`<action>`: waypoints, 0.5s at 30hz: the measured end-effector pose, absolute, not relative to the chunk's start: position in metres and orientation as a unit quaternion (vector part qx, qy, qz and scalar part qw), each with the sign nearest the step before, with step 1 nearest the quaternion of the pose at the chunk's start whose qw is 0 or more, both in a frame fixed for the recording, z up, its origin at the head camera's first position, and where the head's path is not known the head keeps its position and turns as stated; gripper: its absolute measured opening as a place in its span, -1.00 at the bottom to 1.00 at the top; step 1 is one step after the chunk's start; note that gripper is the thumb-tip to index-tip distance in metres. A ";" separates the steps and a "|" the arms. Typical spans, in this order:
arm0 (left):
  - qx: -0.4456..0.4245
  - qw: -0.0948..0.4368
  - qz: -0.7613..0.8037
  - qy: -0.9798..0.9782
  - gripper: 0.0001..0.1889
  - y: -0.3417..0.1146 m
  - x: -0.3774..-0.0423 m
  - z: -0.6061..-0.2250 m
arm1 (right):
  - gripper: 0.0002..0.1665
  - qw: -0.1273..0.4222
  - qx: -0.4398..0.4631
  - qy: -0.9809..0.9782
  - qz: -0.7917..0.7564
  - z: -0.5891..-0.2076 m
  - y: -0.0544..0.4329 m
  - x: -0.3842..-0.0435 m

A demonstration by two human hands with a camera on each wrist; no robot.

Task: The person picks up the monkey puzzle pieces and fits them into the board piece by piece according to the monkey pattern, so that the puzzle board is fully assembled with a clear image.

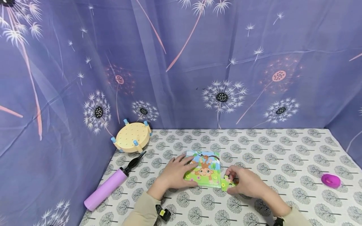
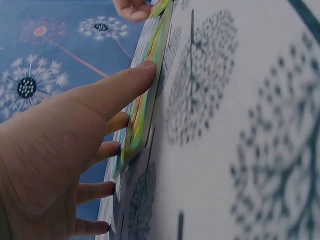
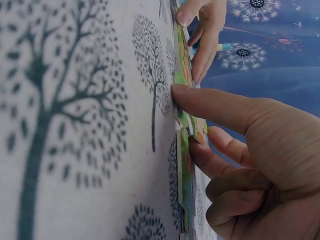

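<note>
A square jigsaw puzzle [image 1: 205, 179] with a monkey picture lies flat on the patterned cloth. My left hand [image 1: 176, 172] rests at its left side, fingers spread over the picture and thumb along the near edge. In the left wrist view those fingers look nearly straight, and the thumb touches the puzzle's rim [image 2: 145, 115]. Just off the puzzle's right edge, my right hand [image 1: 246, 182] pinches a green jigsaw piece [image 1: 224, 185] between thumb and fingers. The right wrist view shows the thumb on one side of the piece [image 3: 182, 119] and fingertips on the other, partly hiding it.
On the left lie a lilac hand pump [image 1: 106, 190] with a black nozzle and a round cream pegged board [image 1: 132, 136] with blue-tipped legs. A small magenta bowl [image 1: 331, 181] sits far right. Blue-purple curtains [image 1: 181, 78] enclose the table's back and sides.
</note>
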State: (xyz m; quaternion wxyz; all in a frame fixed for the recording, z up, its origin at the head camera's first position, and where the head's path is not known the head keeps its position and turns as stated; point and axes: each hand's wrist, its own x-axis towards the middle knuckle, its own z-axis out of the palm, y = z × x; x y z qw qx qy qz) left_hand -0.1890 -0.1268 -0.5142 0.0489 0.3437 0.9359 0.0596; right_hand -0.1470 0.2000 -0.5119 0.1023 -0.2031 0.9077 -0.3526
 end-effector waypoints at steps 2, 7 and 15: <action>0.344 0.048 0.064 0.936 -0.11 -0.131 -0.190 -0.513 | -0.46 0.093 -0.205 0.904 -0.363 -0.512 0.202 -0.146; 0.337 0.055 0.072 0.937 -0.08 -0.140 -0.192 -0.514 | -0.63 0.074 -0.216 0.893 -0.388 -0.513 0.210 -0.142; 0.329 0.063 0.078 0.939 -0.04 -0.147 -0.193 -0.517 | -0.68 0.116 -0.177 0.856 -0.471 -0.504 0.211 -0.148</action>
